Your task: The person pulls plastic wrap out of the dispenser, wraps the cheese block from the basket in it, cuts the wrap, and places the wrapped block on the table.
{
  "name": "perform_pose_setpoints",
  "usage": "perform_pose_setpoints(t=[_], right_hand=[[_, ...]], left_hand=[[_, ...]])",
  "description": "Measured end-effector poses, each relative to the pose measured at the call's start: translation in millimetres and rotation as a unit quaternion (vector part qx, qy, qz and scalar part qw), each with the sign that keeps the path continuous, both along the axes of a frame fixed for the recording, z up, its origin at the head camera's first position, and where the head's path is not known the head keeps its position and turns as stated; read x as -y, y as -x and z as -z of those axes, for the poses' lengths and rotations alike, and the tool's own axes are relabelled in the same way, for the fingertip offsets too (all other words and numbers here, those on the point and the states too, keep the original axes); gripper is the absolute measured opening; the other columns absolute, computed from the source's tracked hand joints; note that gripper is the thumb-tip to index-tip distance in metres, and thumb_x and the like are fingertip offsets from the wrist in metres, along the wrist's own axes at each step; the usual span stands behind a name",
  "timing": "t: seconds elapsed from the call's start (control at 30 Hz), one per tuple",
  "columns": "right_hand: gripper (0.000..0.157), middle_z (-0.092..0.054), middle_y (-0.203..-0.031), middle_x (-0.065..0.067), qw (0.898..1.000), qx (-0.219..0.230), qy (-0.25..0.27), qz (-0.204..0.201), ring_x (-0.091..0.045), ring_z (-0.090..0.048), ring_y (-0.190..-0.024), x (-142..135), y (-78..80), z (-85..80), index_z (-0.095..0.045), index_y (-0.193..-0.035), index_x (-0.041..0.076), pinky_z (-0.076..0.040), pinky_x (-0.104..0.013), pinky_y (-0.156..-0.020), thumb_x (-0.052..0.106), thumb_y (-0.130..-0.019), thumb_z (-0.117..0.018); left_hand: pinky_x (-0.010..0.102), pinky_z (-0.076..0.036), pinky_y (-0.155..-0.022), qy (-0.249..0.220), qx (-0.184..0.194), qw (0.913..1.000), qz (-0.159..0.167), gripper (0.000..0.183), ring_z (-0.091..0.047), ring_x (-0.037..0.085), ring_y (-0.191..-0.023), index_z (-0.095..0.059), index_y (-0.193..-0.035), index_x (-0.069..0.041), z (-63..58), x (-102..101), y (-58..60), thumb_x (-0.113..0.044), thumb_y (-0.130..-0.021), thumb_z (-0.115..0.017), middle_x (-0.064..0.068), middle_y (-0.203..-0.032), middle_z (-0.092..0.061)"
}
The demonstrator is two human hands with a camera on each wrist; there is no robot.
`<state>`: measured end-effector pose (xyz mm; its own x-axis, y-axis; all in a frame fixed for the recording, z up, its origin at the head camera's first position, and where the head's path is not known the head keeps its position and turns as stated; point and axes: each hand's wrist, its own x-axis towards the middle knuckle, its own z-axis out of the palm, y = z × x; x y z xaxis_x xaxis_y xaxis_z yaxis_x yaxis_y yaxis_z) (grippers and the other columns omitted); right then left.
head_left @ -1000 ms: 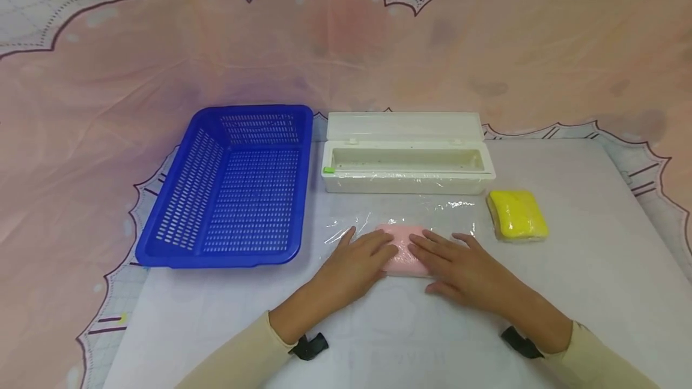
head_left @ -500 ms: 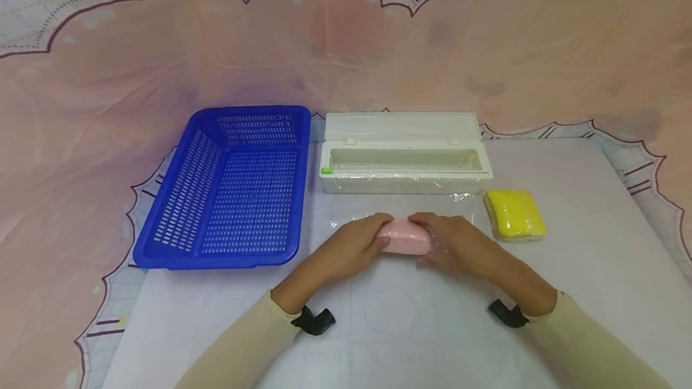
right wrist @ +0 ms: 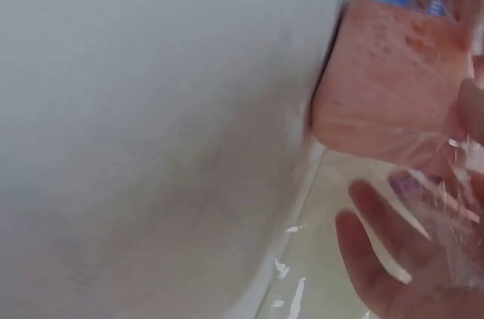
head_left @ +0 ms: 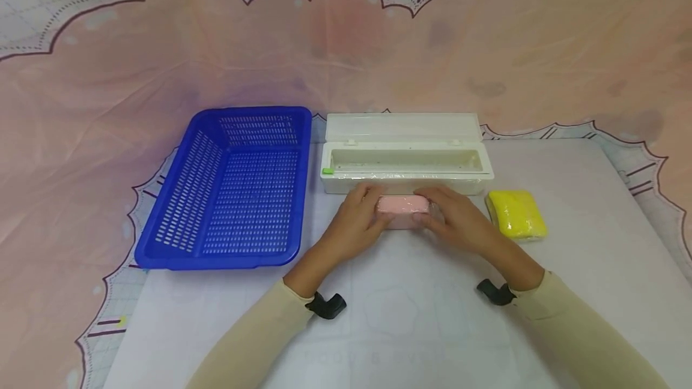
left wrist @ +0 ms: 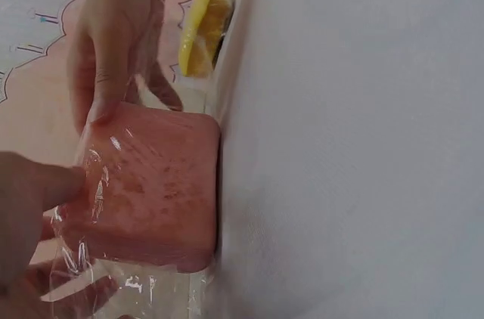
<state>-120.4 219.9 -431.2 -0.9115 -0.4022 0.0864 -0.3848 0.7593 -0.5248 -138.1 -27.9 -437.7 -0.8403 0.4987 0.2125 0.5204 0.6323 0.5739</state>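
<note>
A pink rounded block (head_left: 402, 204) stands tilted up on its edge before the white cling film dispenser (head_left: 336, 185). Clear cling film (left wrist: 79, 255) lies over its face and bunches along its side. My left hand (head_left: 348, 221) grips the block's left end, thumb on the near face and fingers reaching behind. On the other end my right hand (head_left: 459, 221) holds it the same way, its thumb pressed to the film. The left wrist view shows both thumbs against the film-covered face. In the right wrist view, fingers (right wrist: 378, 247) spread beneath the block beside loose film.
To the left stands a blue perforated basket (head_left: 303, 197). A yellow block (head_left: 516, 215) wrapped in film lies right of my right hand. The dispenser's lid (head_left: 402, 127) is raised at the back. White cloth (head_left: 400, 317) covers the table.
My hands first lay flat on the pink block; now they grip its ends. The block has tipped up on edge and moved away from me, close to the dispenser.
</note>
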Motion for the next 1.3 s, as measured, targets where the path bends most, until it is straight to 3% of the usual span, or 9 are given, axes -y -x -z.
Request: perform_pose_setpoints(t=[0.13,0.27,0.53,1.0,1.13,1.23,1.3], right_hand=[[0.055,-0.057,-0.143,-0.01,0.995,-0.09,-0.038,0.015,-0.034,-0.053,-0.132,5.1,2.9,-0.2,-0.054,-0.146,0.018,-0.048,-0.056,-0.106,0.034,-0.096,-0.072],[0.037,-0.064,-0.129,-0.005,0.981,-0.183,-0.066,0.021,-0.031,-0.054,-0.124,10.7,6.8,0.0,-0.068,-0.13,0.02,-0.049,-0.053,-0.095,0.028,-0.094,-0.075],[0.03,-0.071,-0.115,-0.006,0.971,-0.22,-0.091,0.027,-0.029,-0.06,-0.112,16.4,11.4,-2.6,-0.074,-0.123,0.015,-0.049,-0.052,-0.09,0.023,-0.093,-0.075],[0.031,-0.072,-0.116,-0.008,0.974,-0.212,-0.076,0.026,-0.03,-0.063,-0.106,17.7,17.7,3.3,-0.074,-0.124,0.012,-0.05,-0.048,-0.081,0.021,-0.094,-0.075],[0.031,-0.072,-0.116,-0.009,0.971,-0.233,-0.054,0.025,-0.032,-0.062,-0.107,17.7,18.4,3.3,-0.074,-0.123,0.012,-0.05,-0.05,-0.081,0.022,-0.093,-0.075],[0.031,-0.07,-0.117,-0.01,0.968,-0.248,-0.033,0.024,-0.033,-0.061,-0.11,22.9,19.0,0.2,-0.073,-0.122,0.012,-0.049,-0.052,-0.083,0.023,-0.093,-0.074],[0.031,-0.07,-0.118,-0.011,0.967,-0.252,-0.024,0.026,-0.033,-0.061,-0.112,30.9,20.9,-4.0,-0.073,-0.122,0.012,-0.048,-0.054,-0.086,0.025,-0.094,-0.073]], left_hand=[[0.045,-0.052,-0.092,0.016,-0.089,0.9953,-0.037,0.038,-0.059,0.027,-0.114,-0.065,-0.131,-0.013,-0.1,-2.1,3.8,-0.023,-0.095,-0.073,0.008,-0.126,-0.061],[0.045,-0.047,-0.088,0.033,-0.141,0.9873,-0.065,0.027,-0.056,0.026,-0.114,-0.07,-0.123,-0.019,0.6,-2.5,4.8,-0.026,-0.097,-0.071,0.004,-0.125,-0.061],[0.048,-0.043,-0.097,0.052,-0.202,0.9748,-0.078,0.016,-0.058,0.022,-0.115,-0.074,-0.113,-0.02,5.1,-3.5,7.4,-0.018,-0.098,-0.069,-0.002,-0.118,-0.066],[0.047,-0.045,-0.1,0.026,-0.172,0.9805,-0.092,0.02,-0.066,0.018,-0.114,-0.075,-0.117,-0.019,10.4,-2.6,11.6,-0.018,-0.099,-0.068,-0.003,-0.117,-0.071],[0.05,-0.048,-0.094,0.0,-0.142,0.9799,-0.14,0.023,-0.064,0.023,-0.116,-0.073,-0.121,-0.017,9.0,0.8,2.7,-0.022,-0.1,-0.065,0.002,-0.12,-0.07],[0.051,-0.046,-0.091,-0.047,-0.09,0.9758,-0.194,0.027,-0.056,0.031,-0.117,-0.066,-0.124,-0.011,9.1,2.9,-5.9,-0.024,-0.101,-0.061,0.01,-0.124,-0.063],[0.052,-0.043,-0.098,-0.092,-0.046,0.9686,-0.227,0.036,-0.048,0.035,-0.123,-0.057,-0.132,-0.006,11.2,4.0,-9.1,-0.024,-0.101,-0.059,0.016,-0.131,-0.054]])
